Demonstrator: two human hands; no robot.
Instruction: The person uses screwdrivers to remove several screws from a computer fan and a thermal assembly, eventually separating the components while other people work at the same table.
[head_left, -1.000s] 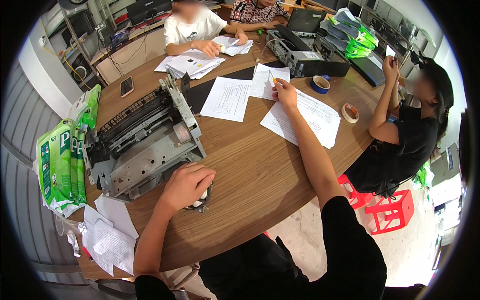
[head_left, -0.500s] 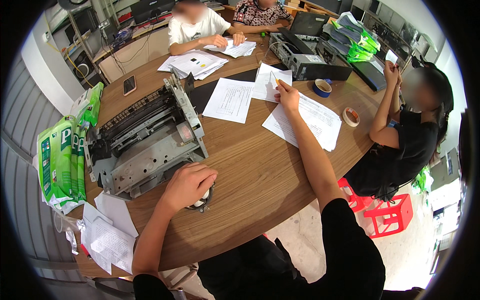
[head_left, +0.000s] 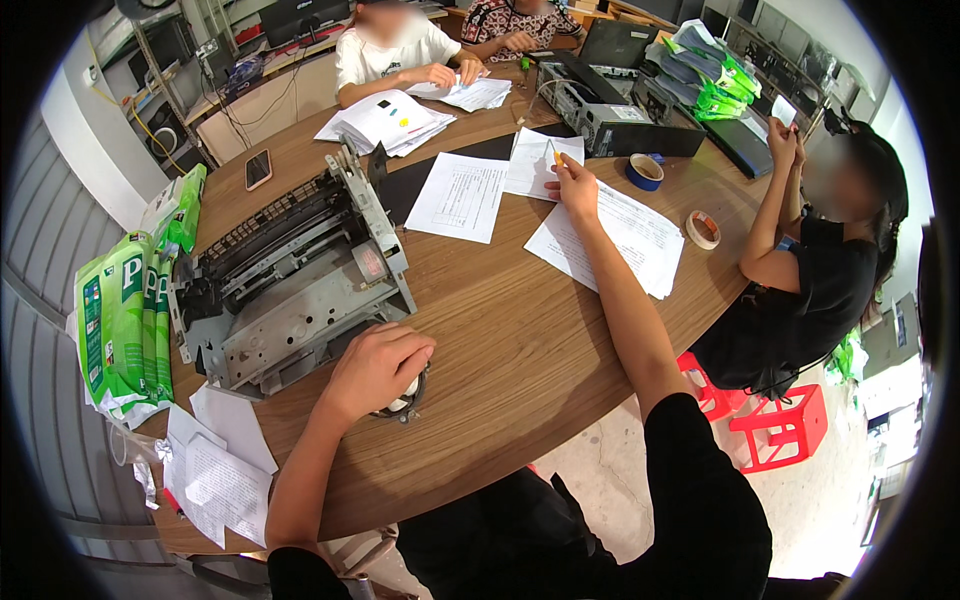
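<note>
My left hand rests palm-down on a small dark round part on the wooden table, just in front of an opened grey printer chassis. Most of that part is hidden under my fingers. My right hand is stretched far across the table and holds a yellow-handled tool upright over white printed sheets. More paper sheets lie to the left of that hand.
Green-and-white packs stand at the table's left edge, loose papers below them. Two tape rolls, a phone and dark printer units lie farther off. Three other people sit around; red stools stand at the right.
</note>
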